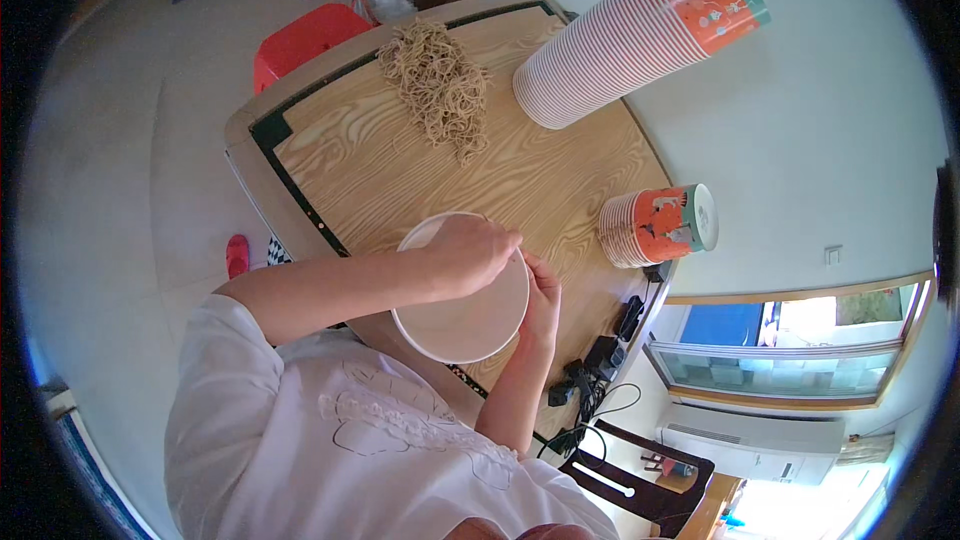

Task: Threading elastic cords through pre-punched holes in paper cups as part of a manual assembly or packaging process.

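A round paper bucket [455, 325], white inside, rests with its mouth facing me at the near edge of the table. My left hand [470, 255] is closed across the bucket's mouth, fingertips at its far right rim; whatever they pinch is too small or hidden to name. On the bucket's right side, my right hand [541, 298] grips the rim, thumb and fingers close to the left fingertips. Beyond the bucket lies a tangled heap of thin tan cords [437, 85].
A long stack of nested orange paper buckets [620, 45] lies at the far right of the wooden table [350, 165]. A shorter bucket stack [655, 225] sits along the right edge, near black adapters and cables [603, 355]. Past the far left edge stands a red stool [305, 43].
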### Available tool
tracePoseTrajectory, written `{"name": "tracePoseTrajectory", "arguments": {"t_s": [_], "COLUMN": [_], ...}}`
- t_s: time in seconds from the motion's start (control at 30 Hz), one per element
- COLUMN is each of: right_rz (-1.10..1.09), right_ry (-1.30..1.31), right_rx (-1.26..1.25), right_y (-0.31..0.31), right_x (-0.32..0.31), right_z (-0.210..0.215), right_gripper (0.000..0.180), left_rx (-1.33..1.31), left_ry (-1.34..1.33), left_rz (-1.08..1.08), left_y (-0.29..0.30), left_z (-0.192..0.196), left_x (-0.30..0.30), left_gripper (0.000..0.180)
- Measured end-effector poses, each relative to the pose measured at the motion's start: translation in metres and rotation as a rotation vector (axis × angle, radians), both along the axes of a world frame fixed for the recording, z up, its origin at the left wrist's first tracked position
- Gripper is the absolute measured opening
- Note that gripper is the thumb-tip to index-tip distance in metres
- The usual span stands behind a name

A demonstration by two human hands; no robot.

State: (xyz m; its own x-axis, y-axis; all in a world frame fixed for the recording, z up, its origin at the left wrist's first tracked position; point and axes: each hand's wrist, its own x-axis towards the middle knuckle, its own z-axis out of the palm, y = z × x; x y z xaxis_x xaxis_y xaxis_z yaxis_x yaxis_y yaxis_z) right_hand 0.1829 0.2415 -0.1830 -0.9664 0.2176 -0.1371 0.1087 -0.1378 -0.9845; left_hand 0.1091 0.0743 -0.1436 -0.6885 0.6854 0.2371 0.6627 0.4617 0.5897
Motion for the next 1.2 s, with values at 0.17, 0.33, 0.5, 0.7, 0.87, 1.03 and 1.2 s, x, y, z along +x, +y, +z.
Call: {"name": "tracePoseTrajectory", "arguments": {"t_s": [0.17, 0.33, 0.5, 0.7, 0.87, 1.03, 1.2], "right_rz": [0.041, 0.020, -0.126, -0.236, -0.129, -0.074, -0.067], "right_ry": [0.025, 0.040, 0.018, 0.155, 0.032, 0.127, 0.107], "right_rx": [-0.029, -0.047, -0.076, -0.144, -0.009, 0.005, -0.003], "right_y": [0.006, -0.003, 0.000, -0.002, -0.007, -0.017, -0.008], "right_x": [0.001, -0.002, -0.003, -0.007, -0.001, -0.002, -0.001], "right_z": [-0.004, -0.002, -0.005, 0.000, 0.002, -0.004, -0.020], "right_gripper": [0.016, 0.011, 0.008, 0.009, 0.008, 0.004, 0.007], "left_rx": [0.020, 0.044, 0.099, 0.009, -0.230, -0.008, 0.274], "left_ry": [0.012, 0.030, 0.080, 0.224, -0.047, -0.517, -0.984], "left_rz": [-0.028, -0.019, -0.012, 0.033, -0.210, -0.259, -0.316], "left_y": [0.001, -0.001, -0.001, -0.013, -0.024, -0.020, -0.002], "left_z": [0.001, -0.002, 0.011, 0.024, 0.039, -0.008, -0.041], "left_x": [0.002, 0.003, 0.004, -0.013, -0.016, -0.027, -0.004], "left_gripper": [0.013, 0.012, 0.010, 0.010, 0.028, 0.037, 0.034]}}
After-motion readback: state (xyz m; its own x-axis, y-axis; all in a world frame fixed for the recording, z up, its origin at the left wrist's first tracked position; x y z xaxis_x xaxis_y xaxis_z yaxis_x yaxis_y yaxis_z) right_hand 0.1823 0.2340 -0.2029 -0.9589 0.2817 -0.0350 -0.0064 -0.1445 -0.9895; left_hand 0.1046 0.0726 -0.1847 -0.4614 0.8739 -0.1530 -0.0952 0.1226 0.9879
